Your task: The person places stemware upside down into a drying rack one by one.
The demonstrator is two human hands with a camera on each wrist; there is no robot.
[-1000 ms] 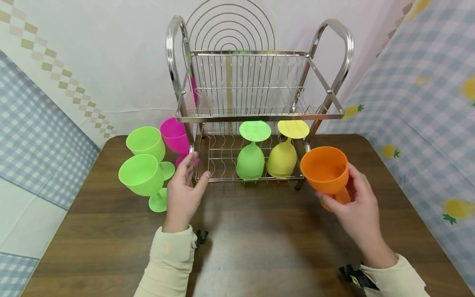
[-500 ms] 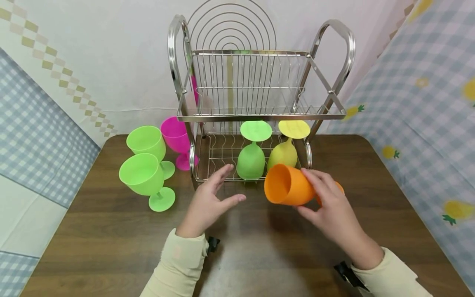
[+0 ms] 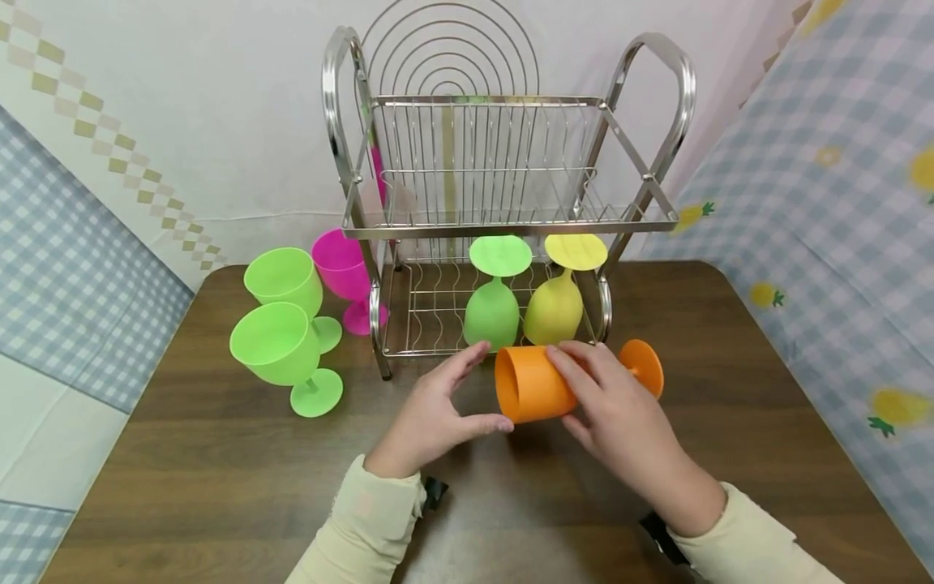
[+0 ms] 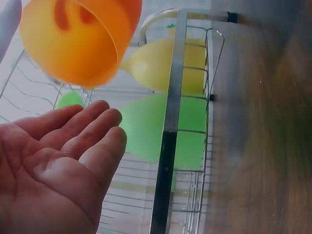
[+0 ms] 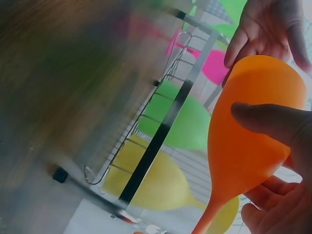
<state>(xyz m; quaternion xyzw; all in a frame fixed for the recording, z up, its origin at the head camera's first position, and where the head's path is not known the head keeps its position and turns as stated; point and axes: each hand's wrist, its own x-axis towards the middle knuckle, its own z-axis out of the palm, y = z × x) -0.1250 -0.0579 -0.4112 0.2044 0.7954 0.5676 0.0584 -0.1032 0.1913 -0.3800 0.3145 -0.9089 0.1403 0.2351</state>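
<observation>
An orange goblet (image 3: 538,384) lies sideways in the grip of my right hand (image 3: 620,414), its mouth facing left and its foot to the right. In the right wrist view the thumb presses along the bowl of the orange goblet (image 5: 253,146), with fingers on its other side. My left hand (image 3: 438,414) is at the goblet's mouth, fingers spread and palm turned toward it. Nothing is in the left hand (image 4: 63,161) in the left wrist view. Behind, a green goblet (image 3: 492,312) and a yellow goblet (image 3: 554,308) stand upside down on the rack's lower tier.
A two-tier metal dish rack (image 3: 511,231) stands at the back of the wooden table (image 3: 219,487). Left of it are two upright green goblets (image 3: 273,345) and a pink goblet (image 3: 343,264). Checked cloth (image 3: 824,243) hangs on the right.
My right hand has carried the orange goblet left and tipped it from upright onto its side. My left hand has moved right, from beside the rack to the goblet's mouth.
</observation>
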